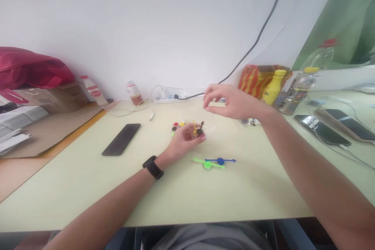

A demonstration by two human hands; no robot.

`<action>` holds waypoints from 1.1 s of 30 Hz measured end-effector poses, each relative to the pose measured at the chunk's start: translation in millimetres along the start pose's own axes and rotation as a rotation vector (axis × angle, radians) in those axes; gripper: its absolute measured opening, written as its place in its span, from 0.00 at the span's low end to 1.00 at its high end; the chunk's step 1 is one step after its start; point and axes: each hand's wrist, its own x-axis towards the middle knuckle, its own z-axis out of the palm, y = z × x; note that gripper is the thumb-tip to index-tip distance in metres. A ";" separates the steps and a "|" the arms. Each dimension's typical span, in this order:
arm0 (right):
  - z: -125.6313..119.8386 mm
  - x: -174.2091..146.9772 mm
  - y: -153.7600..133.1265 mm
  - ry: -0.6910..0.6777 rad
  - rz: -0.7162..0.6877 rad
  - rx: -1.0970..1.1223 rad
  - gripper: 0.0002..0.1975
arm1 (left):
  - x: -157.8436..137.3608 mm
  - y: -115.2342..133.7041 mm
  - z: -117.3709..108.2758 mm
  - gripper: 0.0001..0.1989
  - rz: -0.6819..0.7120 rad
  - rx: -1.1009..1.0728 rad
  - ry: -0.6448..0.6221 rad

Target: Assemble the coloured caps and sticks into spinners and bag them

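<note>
Curling hands (230, 101) (185, 140), right raised higher.

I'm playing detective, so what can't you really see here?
In the head view:
Green disc: partly hidden by the left hand.
Exact grip on the yellow arrow and black arrow: too small, blurred.
Small pieces near the right arm: too small to identify.
Right arm: cut off by the right edge.
White bottle: writing blurred.

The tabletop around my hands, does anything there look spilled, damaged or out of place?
Nothing stands out. No spill or damage is visible on the tabletop; the green arrow and blue arrow simply lie close together, nearer you than your left hand.
</note>
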 end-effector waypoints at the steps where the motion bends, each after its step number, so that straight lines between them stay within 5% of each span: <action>1: -0.2 0.0 -0.4 0.045 0.004 -0.014 0.05 | 0.0 -0.8 -0.2 0.22 -0.001 0.045 0.013; 4: -1.6 -0.7 -5.4 0.168 0.036 -0.042 0.07 | -0.1 -3.8 -0.4 0.22 0.028 0.187 0.033; 10: -0.8 -3.7 -10.7 -0.178 0.187 -0.045 0.17 | -1.7 -5.5 -0.2 0.23 0.048 0.269 0.023; 17: 5.5 -0.9 -8.7 -0.336 0.320 0.080 0.11 | -1.1 -6.2 -0.3 0.22 0.051 0.271 0.017; 33: 11.2 0.8 -5.3 -0.583 0.447 0.148 0.21 | -1.2 -4.0 0.7 0.17 0.094 0.288 -0.026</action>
